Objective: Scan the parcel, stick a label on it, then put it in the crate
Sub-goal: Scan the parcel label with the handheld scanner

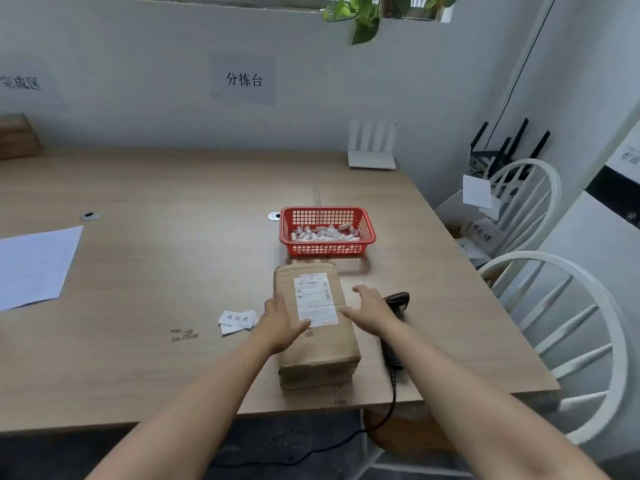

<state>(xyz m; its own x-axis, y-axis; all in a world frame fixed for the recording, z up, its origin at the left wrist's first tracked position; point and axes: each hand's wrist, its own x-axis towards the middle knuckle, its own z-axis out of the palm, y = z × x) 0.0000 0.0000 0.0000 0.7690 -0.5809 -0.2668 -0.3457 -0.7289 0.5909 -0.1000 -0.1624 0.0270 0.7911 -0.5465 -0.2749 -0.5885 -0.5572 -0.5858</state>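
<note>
Half the scanner (394, 327) hides behind the right hand (372, 311), whose fingers spread wide, hovering beside the parcel (317, 336). Left hand (280, 323) lies flat on the parcel's left edge, fingers loose, thumb over its blurred shipping label (315, 297). Beyond the fingertips sits a red basket (327, 249); slips (238, 321) lie left.

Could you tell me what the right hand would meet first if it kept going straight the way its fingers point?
Probably the parcel: the right hand points toward its top, though depth is unclear from one view.
</note>
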